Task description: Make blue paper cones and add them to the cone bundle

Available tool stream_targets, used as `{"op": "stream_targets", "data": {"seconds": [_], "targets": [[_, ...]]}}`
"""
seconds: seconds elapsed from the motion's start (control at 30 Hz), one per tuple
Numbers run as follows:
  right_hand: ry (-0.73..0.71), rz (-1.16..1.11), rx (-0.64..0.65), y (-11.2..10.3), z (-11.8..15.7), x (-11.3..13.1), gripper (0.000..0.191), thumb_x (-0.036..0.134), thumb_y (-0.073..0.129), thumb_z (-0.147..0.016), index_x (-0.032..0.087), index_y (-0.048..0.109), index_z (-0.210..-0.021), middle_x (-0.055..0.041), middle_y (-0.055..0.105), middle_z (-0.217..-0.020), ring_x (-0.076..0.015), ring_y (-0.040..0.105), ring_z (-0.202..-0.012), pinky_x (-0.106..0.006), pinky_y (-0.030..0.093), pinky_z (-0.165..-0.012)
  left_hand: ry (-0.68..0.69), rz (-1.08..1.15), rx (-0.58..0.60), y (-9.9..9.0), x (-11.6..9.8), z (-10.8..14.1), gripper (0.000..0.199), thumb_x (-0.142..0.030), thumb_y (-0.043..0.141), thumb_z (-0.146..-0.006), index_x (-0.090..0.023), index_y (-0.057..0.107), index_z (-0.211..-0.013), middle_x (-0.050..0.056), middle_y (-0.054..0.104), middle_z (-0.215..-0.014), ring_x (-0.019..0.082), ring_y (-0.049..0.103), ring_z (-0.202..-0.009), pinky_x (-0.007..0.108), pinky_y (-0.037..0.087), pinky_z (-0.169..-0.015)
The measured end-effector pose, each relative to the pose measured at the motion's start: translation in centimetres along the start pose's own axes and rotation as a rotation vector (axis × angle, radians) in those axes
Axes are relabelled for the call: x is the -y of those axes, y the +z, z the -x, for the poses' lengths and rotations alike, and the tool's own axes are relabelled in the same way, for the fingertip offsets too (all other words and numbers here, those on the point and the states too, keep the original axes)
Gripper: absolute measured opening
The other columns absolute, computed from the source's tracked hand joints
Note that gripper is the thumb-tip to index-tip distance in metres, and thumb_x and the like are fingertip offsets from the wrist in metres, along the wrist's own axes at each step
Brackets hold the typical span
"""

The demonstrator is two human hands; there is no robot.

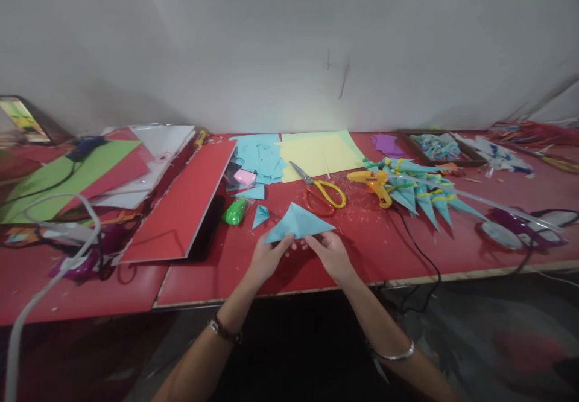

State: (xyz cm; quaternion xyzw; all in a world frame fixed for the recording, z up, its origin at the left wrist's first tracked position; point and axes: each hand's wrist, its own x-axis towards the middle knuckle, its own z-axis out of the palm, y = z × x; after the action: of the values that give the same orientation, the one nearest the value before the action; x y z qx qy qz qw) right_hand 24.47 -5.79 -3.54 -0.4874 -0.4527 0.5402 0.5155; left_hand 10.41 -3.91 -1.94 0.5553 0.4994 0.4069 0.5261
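Observation:
A light blue sheet of paper, folded to a wide triangle with its point away from me, is held just over the red table. My left hand pinches its lower edge left of the middle, thumb on top. On the right side of that edge, my right hand grips it the same way. A small folded blue paper piece lies left of the triangle, beside a green packet. Just beyond the paper rest scissors with one yellow and one red handle, blades pointing away to the left.
A yellow glue gun and blue paper cones with yellow trim lie right. Blue paper pieces and pale yellow sheets lie at the back. A red board leans left; a cord trails over the table's front edge.

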Motion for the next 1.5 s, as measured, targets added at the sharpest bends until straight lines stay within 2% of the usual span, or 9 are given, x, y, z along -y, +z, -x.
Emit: {"op": "stream_targets", "data": {"seconds": [0.27,0.43,0.5,0.63,0.73,1.0,1.27,1.4,1.5], "targets": [[-0.029,0.030,0.024,0.0,0.1,0.0,0.019,0.034,0.057,-0.071,0.016,0.058,-0.079,-0.0004,0.062,-0.068,-0.0141,0.057,-0.064,-0.029,0.046,-0.066,0.012,-0.022,0.048,-0.1,0.5,-0.2,0.025,-0.037,0.056,-0.067,-0.015,0.053,-0.056,-0.003,0.052,-0.049,0.008,0.044,-0.046,0.020,0.037,-0.048],[-0.089,-0.007,0.098,0.3,0.2,-0.1,0.023,0.033,0.057,-0.071,0.018,0.060,-0.089,-0.0030,0.065,-0.086,-0.0187,0.059,-0.085,-0.033,0.044,-0.080,0.066,0.024,0.074,0.0,0.6,-0.1,0.019,-0.033,0.058,-0.067,-0.015,0.052,-0.064,-0.005,0.050,-0.055,0.007,0.045,-0.051,0.019,0.037,-0.052],[-0.099,-0.010,0.112,0.3,0.2,-0.2,0.022,0.032,0.057,-0.072,0.019,0.060,-0.089,-0.0028,0.065,-0.087,-0.0187,0.059,-0.085,-0.033,0.044,-0.080,0.093,0.038,0.100,0.0,0.6,-0.1,0.018,-0.032,0.058,-0.068,-0.015,0.052,-0.065,-0.004,0.051,-0.057,0.008,0.046,-0.055,0.019,0.038,-0.055],[-0.101,0.035,0.090,0.3,0.3,-0.4,0.021,0.033,0.056,-0.072,0.018,0.060,-0.087,-0.0030,0.066,-0.083,-0.0186,0.060,-0.080,-0.033,0.046,-0.075,0.091,0.100,0.127,0.2,0.5,0.0,0.019,-0.033,0.058,-0.067,-0.016,0.050,-0.065,-0.004,0.053,-0.058,0.009,0.050,-0.056,0.021,0.040,-0.056],[-0.096,0.049,0.054,0.3,0.3,-0.5,0.022,0.034,0.058,-0.071,0.017,0.061,-0.086,-0.0043,0.066,-0.083,-0.0200,0.061,-0.079,-0.034,0.047,-0.074,0.084,0.129,0.101,0.4,0.6,0.0,0.020,-0.035,0.059,-0.066,-0.017,0.049,-0.065,-0.004,0.052,-0.056,0.009,0.050,-0.053,0.021,0.041,-0.055],[-0.099,0.060,0.039,0.4,0.3,-0.5,0.021,0.031,0.058,-0.071,0.018,0.061,-0.088,-0.0058,0.067,-0.092,-0.0219,0.061,-0.088,-0.038,0.046,-0.082,0.084,0.026,0.074,0.3,0.8,0.1,0.014,-0.030,0.056,-0.067,-0.017,0.051,-0.070,-0.005,0.047,-0.056,0.008,0.044,-0.051,0.020,0.039,-0.052],[-0.157,0.100,0.079,0.2,0.2,-0.9,0.025,0.030,0.057,-0.072,0.020,0.061,-0.094,-0.0050,0.065,-0.099,-0.0220,0.057,-0.097,-0.040,0.041,-0.090,0.081,-0.021,0.106,0.4,1.0,0.3,0.019,-0.030,0.054,-0.068,-0.017,0.054,-0.082,0.000,0.057,-0.073,0.013,0.052,-0.069,0.025,0.042,-0.068],[-0.160,0.088,0.167,0.2,0.5,-0.3,0.023,0.028,0.055,-0.072,0.021,0.061,-0.093,-0.0025,0.065,-0.091,-0.0199,0.059,-0.088,-0.035,0.045,-0.081,0.124,0.002,0.171,0.4,1.0,0.6,0.026,-0.027,0.056,-0.067,-0.016,0.052,-0.090,0.004,0.059,-0.083,0.017,0.054,-0.079,0.027,0.042,-0.073],[-0.180,0.161,0.227,0.1,0.7,0.1,0.016,0.023,0.056,-0.069,0.020,0.062,-0.083,-0.0007,0.064,-0.079,-0.0183,0.059,-0.075,-0.032,0.046,-0.071,0.191,-0.098,0.185,0.4,1.1,0.8,0.038,-0.027,0.059,-0.065,-0.017,0.050,-0.100,0.006,0.058,-0.098,0.020,0.053,-0.090,0.030,0.041,-0.080]]}}
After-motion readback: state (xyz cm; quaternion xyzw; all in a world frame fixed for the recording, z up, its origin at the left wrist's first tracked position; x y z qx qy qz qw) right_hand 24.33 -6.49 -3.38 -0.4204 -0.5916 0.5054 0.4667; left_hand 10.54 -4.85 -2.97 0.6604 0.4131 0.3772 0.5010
